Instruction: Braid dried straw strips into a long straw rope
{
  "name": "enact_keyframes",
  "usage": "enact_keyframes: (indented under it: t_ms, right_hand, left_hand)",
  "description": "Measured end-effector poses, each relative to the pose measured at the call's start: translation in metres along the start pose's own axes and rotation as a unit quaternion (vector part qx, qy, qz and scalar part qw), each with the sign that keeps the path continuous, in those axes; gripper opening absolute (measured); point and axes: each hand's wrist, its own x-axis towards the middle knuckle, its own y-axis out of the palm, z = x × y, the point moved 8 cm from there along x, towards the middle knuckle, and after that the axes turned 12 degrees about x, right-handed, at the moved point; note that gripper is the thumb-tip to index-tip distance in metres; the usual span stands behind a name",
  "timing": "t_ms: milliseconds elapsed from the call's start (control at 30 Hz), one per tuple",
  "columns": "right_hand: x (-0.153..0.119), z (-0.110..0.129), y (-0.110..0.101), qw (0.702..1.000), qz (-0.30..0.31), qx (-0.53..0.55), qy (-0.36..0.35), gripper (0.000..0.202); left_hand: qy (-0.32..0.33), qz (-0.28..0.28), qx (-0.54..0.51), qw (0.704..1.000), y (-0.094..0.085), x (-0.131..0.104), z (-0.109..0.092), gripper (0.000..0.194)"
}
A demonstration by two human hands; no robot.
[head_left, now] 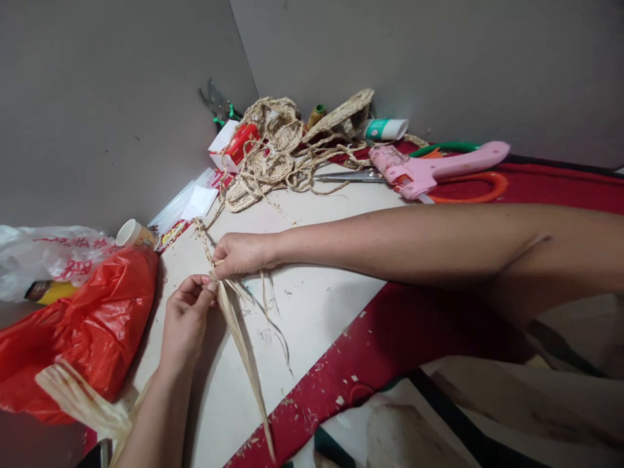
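Head view, only one: left hand point(188, 309) had thumb and fingertip pinched narrow on the fibre strands point(246, 354), right where they met the braided cord point(205, 246), probably to stop the plait loosening. Right hand point(244, 252) was curled in just above, fingers closed on the strands at that same join; which strand each finger had was hard to tell, knuckles in the way. Cord ran up from the hands toward the woven pile point(273, 166); loose ends trailed down over the white board point(312, 318) onto the red cloth point(336, 390), likely left hanging so they wouldn't tangle. Scissors point(353, 176) and pink glue gun point(429, 170) lay beyond the right forearm, seemingly parked out of the working patch. Pale husk strip point(80, 396) lay by the left forearm, against the red bag point(124, 305), presumably handy as spare material.
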Motion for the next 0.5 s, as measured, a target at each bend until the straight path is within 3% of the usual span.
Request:
enact_keyframes:
  t_ms: [200,333,433,500]
  right_hand:
    - [-0.001,0.002,0.000,1.000,-0.002,-0.015,0.008,0.023]
    - [-0.002,0.001,-0.005,0.998,-0.025,-0.060,0.025,0.014]
    - [-0.002,-0.001,-0.006,0.998,-0.024,-0.052,0.039,0.012]
    - [-0.003,-0.002,-0.005,0.997,-0.021,-0.061,0.041,0.014]
  left_hand:
    - [0.047,-0.035,0.040,0.997,-0.001,-0.008,-0.011,0.014]
    - [0.105,-0.090,0.037,0.990,-0.005,-0.022,-0.040,0.013]
    - [0.120,-0.102,-0.016,0.987,-0.016,-0.033,-0.064,0.009]
    - [0.115,-0.094,-0.041,0.988,-0.033,-0.039,-0.070,0.005]
